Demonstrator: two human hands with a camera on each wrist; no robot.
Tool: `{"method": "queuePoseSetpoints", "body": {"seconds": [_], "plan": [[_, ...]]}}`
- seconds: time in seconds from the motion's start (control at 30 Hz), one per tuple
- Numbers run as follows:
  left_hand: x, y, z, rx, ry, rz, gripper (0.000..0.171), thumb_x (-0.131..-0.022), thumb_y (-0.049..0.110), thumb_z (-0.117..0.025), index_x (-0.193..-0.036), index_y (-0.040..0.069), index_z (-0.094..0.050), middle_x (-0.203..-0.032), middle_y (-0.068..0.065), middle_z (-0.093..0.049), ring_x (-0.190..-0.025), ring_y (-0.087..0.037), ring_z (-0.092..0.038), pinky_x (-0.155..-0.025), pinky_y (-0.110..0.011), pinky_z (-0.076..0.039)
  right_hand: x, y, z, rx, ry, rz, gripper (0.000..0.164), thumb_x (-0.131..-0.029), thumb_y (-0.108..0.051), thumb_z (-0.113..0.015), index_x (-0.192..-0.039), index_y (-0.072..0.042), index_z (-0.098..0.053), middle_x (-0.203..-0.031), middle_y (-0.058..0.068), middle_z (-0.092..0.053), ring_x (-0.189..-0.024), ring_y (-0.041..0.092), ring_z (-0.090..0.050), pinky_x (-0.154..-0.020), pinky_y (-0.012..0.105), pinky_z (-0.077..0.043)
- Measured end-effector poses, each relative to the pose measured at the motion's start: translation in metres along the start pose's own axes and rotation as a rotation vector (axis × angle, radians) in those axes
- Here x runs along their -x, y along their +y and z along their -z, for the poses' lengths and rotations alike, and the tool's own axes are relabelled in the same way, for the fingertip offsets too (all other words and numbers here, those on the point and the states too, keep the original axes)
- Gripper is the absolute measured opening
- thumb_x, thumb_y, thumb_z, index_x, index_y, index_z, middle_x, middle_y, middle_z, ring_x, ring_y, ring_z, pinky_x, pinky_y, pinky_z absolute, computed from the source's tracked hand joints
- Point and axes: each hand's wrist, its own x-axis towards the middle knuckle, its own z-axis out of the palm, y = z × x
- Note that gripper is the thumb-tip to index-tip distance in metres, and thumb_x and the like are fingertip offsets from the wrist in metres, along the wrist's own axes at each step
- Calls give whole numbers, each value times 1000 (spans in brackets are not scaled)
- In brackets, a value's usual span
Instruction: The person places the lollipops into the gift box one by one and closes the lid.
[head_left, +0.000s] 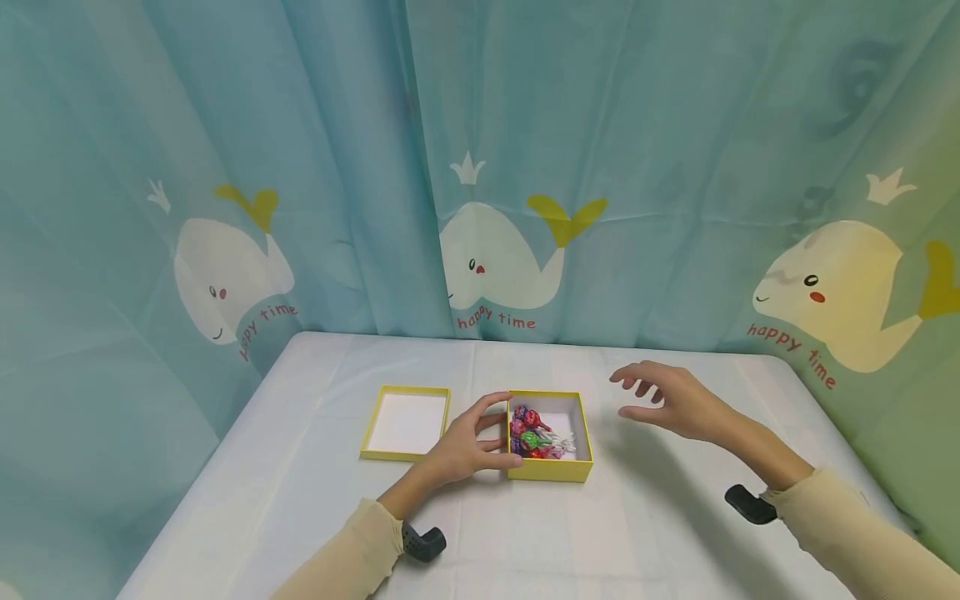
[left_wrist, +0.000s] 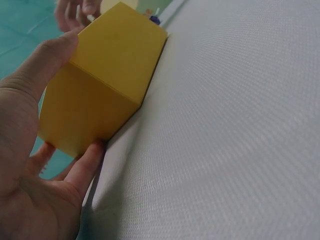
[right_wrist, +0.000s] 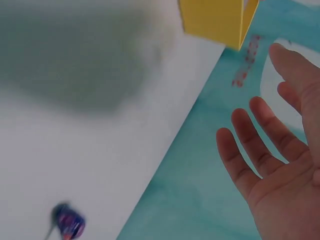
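An open yellow box (head_left: pixel 551 472) with a pale inside stands on the table, and several lollipops (head_left: pixel 531 439) in colourful wrappers lie in it, their white sticks toward the right. My left hand (head_left: pixel 467 443) holds the box at its left side, thumb at the near corner and fingers toward the far one; the left wrist view shows them spread around the yellow walls (left_wrist: pixel 107 65). To the right of the box, my right hand (head_left: pixel 675 402) hovers above the table, fingers loosely bent, holding nothing. A purple-wrapped lollipop (right_wrist: pixel 69 222) appears on the white surface in the right wrist view.
A shallow yellow-edged lid (head_left: pixel 406 423), white inside, lies left of the box. White cloth covers the table (head_left: pixel 517 542). A blue-green curtain (head_left: pixel 360 167) with whale prints hangs behind and along the sides.
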Motion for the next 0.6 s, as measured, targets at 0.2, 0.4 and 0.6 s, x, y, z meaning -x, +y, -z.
{"method": "queuePoseSetpoints", "body": {"seconds": [0.2,0.4,0.6], "plan": [[-1,-1,0,13,-12,-9,92,-81,10,-89,-156,26,-39,-166,-13,-27,-147,-32,-39,-106,-35,-52,26,15,18,54,65,-25,42,-80,-13,-89,-118,-17,-70,-101,-8,-66,-85,4,-61,-66,30,-59],[-1,0,0,17,-14,-8,91,-82,10,-89,-156,27,-39,-165,-13,-27,-147,-32,-39,-106,-35,-52,49,33,29,93,107,-30,47,-77,-10,-91,-118,-17,-69,-101,-7,-67,-84,3,-63,-65,29,-60],[0,2,0,17,-7,2,91,-82,10,-89,-156,26,-39,-165,-12,-28,-147,-32,-39,-105,-35,-53,68,49,33,98,111,-50,52,-73,-6,-92,-118,-16,-68,-101,-4,-68,-84,2,-63,-64,28,-59]]}}
